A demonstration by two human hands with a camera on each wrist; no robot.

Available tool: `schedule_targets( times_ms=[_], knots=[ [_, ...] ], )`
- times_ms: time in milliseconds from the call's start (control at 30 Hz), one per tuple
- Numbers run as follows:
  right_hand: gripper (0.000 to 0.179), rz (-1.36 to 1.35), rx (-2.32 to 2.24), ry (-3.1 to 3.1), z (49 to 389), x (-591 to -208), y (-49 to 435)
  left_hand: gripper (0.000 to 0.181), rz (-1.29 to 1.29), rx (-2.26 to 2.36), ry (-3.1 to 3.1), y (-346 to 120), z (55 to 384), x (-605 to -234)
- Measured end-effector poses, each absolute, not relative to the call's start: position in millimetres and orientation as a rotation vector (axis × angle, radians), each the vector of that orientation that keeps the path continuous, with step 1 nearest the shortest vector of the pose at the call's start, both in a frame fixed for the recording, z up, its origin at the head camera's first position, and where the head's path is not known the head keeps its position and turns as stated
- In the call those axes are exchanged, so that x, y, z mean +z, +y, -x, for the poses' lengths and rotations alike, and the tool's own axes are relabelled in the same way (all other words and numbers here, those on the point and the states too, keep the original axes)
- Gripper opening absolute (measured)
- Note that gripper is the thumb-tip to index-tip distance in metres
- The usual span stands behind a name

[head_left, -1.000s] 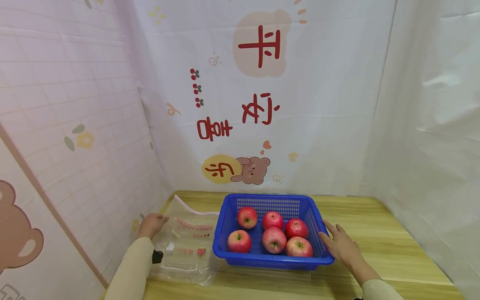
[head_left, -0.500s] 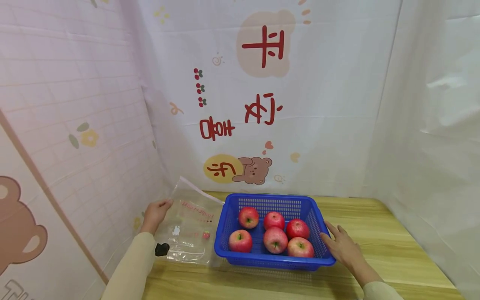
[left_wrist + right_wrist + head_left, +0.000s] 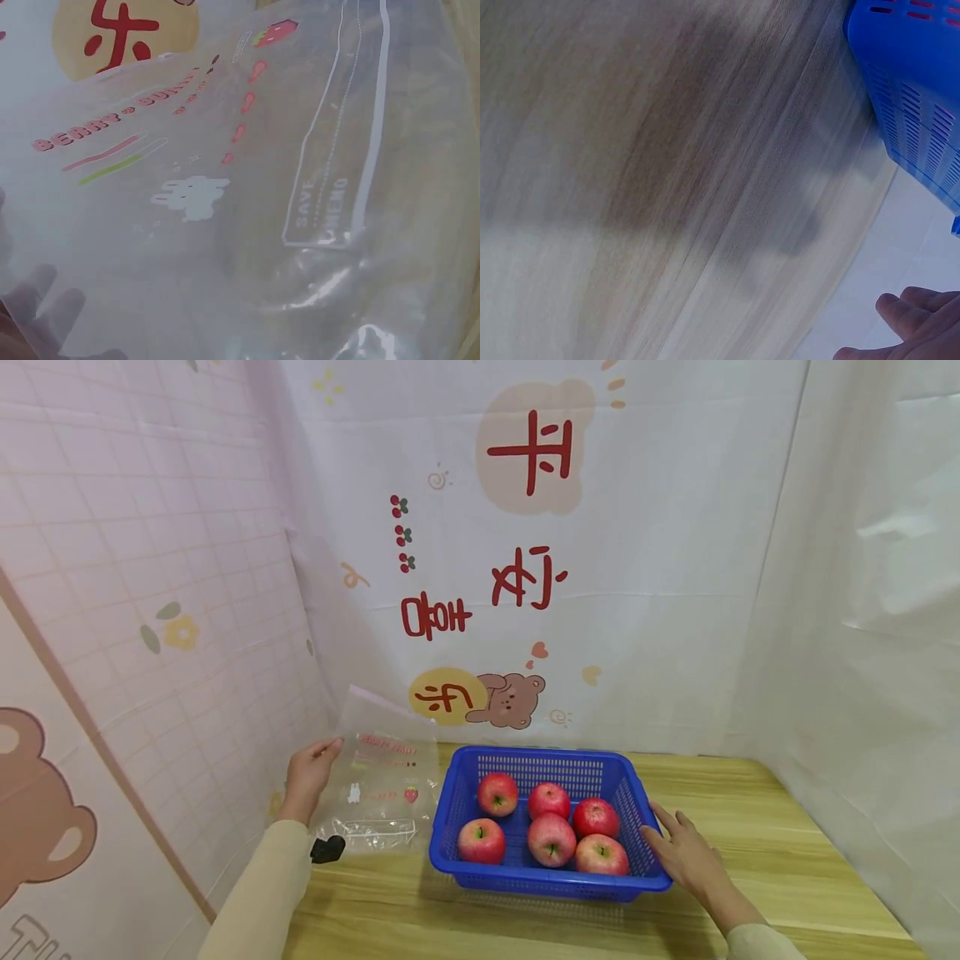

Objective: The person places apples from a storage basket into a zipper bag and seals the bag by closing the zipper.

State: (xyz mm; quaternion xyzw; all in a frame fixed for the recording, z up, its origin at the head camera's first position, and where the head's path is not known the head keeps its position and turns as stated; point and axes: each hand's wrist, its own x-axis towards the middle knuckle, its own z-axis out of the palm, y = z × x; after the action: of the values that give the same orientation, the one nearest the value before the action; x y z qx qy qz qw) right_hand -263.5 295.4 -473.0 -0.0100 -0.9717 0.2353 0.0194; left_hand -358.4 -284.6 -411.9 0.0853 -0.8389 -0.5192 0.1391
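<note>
My left hand (image 3: 309, 778) pinches the left edge of a clear plastic zip bag (image 3: 382, 777), which hangs upright over the table, left of the basket. Seen from the left wrist, the bag (image 3: 255, 187) fills the view with its printed rabbit, strawberry and lettering, and fingers show through the film at lower left. A blue plastic basket (image 3: 547, 883) stands at the middle of the table and holds several red apples (image 3: 552, 840). My right hand (image 3: 686, 853) lies at the basket's right rim with its fingers extended; the right wrist view has it (image 3: 922, 326) at the lower right.
The wood-grain table (image 3: 780, 860) carries the basket. A white printed cloth (image 3: 637, 568) hangs behind it, and more cloth closes off the left and right sides. A black strap piece (image 3: 327, 849) is at my left wrist.
My left hand has risen and lifted the bag from lying on the table to hanging upright. The right hand, basket and apples stay where they were.
</note>
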Motion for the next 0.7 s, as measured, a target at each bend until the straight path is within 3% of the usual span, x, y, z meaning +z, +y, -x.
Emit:
schedule_targets(
  times_ms=[700],
  knots=[
    [0.071,0.021,0.752,-3.021,265,-474,298,0.044,-0.114,-1.582,-2.044,-246,341,-395]
  ],
)
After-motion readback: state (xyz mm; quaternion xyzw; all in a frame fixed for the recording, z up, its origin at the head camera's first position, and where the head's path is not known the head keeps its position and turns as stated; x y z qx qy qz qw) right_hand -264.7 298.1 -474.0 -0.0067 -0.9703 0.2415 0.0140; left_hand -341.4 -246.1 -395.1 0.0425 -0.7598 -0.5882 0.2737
